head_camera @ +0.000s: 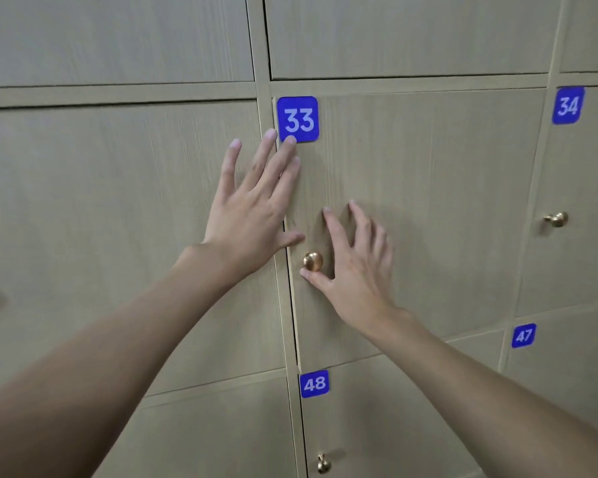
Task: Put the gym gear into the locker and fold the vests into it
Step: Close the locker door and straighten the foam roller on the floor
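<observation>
Forearms (101, 357) stretched forward, left hand (249, 208) splayed flat across the left edge of locker door 33 (428, 201), right hand (356, 270) spread wide, thumb touching brass knob (312, 261).

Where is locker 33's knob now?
Head view, near centre: the gold knob sits by door 33's left edge, between the left hand above and right hand's thumb below.

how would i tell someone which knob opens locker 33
On the wall of pale wooden lockers, find the door with the blue 33 tag. Its brass knob sits by the door's left edge, between the left hand and right hand, unlike the 34 knob and the 48 knob.
</observation>
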A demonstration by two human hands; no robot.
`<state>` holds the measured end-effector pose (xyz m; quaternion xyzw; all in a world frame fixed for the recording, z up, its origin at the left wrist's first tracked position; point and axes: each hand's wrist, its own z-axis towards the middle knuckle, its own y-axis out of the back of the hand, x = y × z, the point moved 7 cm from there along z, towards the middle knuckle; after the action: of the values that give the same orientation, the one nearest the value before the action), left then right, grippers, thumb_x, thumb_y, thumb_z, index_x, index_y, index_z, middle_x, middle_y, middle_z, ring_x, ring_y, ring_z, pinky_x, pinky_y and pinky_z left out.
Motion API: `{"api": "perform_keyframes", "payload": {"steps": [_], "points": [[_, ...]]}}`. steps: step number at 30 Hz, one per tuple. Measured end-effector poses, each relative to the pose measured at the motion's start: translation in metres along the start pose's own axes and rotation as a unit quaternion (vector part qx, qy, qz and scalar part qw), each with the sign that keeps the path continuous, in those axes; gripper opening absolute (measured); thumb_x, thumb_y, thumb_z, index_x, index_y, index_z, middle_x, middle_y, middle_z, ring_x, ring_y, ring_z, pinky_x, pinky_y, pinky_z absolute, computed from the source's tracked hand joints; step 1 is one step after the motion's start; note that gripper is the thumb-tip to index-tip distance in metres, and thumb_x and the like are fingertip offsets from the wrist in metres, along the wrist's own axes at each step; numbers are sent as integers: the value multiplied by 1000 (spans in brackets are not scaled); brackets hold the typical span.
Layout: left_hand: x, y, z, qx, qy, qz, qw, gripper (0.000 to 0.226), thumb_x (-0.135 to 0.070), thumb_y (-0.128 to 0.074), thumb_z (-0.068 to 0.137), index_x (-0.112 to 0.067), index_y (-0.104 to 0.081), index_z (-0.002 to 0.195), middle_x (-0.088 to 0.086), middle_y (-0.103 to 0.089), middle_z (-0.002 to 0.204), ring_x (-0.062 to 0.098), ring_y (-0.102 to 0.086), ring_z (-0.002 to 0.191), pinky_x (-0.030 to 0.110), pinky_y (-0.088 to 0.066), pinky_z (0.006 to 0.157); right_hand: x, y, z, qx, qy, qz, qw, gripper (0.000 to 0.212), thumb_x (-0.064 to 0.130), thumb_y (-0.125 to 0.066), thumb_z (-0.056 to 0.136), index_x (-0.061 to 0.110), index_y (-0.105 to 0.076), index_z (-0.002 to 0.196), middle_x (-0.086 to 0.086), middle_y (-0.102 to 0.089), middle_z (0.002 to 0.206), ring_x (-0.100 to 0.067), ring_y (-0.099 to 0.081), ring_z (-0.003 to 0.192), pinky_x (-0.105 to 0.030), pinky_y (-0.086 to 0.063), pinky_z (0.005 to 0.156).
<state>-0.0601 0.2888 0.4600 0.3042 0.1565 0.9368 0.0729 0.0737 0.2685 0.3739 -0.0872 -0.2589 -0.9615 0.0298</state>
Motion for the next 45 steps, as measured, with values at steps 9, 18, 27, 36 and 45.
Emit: {"api": "perform_keyframes", "payload": {"steps": [9, 18, 27, 36, 45], "points": [[2, -16, 10, 5, 7, -56, 998, 102, -58, -75, 74, -2, -33, 149, 13, -18, 164, 26, -11, 153, 56, -7, 122, 1, -12, 12, -6, -2, -32, 999, 95, 61, -77, 66, 29, -36, 146, -12, -32, 151, -33, -29, 129, -53, -33, 105], [-66, 15, -57, -38, 28, -290, 956, 48, -36, -65, 82, -14, -57, 124, 9, -55, 129, 33, -51, 118, 40, -37, 89, -44, -7, -52, 68, -8, 44, 997, 75, 38, -71, 82, 26, -31, 144, -10, -39, 139, -30, -41, 125, -48, -39, 102], [-259, -43, -168, 166, -94, -502, 843, 43, -41, -57, 84, -20, -52, 121, 3, -64, 110, 27, -63, 99, 44, -55, 80, -168, -56, -237, 307, -142, 80, 938, 72, 36, -64, 91, 23, -25, 150, -6, -40, 140, -25, -38, 132, -40, -33, 108], [-397, -162, -345, 470, -110, -473, 737, 65, -50, -60, 89, -28, -37, 146, -9, -39, 144, 15, -42, 129, 35, -33, 109, -223, -129, -419, 502, -172, 40, 847, 86, 52, -61, 88, 26, -13, 154, -3, -37, 143, -23, -36, 132, -45, -27, 112], [-446, -216, -440, 562, -181, -394, 704, 107, -60, -75, 71, -37, -12, 155, -6, -28, 158, 20, -28, 143, 48, -20, 119, -241, -170, -496, 604, -88, -61, 789, 104, 55, -72, 75, 34, -8, 154, 0, -26, 151, -21, -28, 138, -50, -18, 115]]}}
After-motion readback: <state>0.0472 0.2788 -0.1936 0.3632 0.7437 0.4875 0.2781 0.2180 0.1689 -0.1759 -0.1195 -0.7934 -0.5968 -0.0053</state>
